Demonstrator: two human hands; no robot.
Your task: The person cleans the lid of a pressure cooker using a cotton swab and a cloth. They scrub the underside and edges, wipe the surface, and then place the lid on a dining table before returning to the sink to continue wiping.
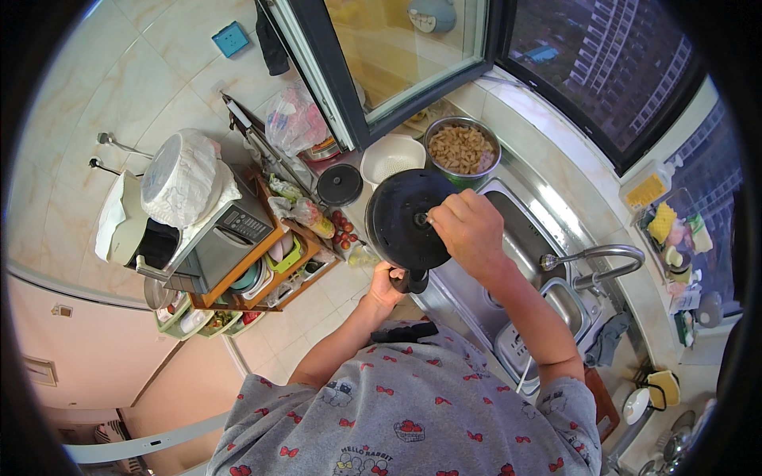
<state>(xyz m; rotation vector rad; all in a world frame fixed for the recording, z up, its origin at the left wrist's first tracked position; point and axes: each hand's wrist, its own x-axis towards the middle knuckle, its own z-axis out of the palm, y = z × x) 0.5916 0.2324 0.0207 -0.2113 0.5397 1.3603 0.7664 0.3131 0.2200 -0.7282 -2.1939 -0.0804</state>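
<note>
A round black lid (405, 202) with small openings faces up on a dark handled vessel, perhaps an electric pot or kettle. My left hand (384, 291) grips the black handle (411, 281) on its near side. The fingers of my right hand (470, 229) are closed on the knob (421, 219) at the middle of the lid, and the forearm reaches over the sink. The lid hides most of the vessel's body. Just beyond it stand a white colander (393, 157) and a metal pot (464, 146) full of brown cut pieces.
To the right lies a steel sink (530, 238) with a curved faucet (619, 256) and a metal basket (518, 351). Another black lid (340, 184) rests on the counter near red tomatoes (343, 229). An open window sash (411, 65) juts above. A microwave (220, 232) tops a wooden cabinet at left.
</note>
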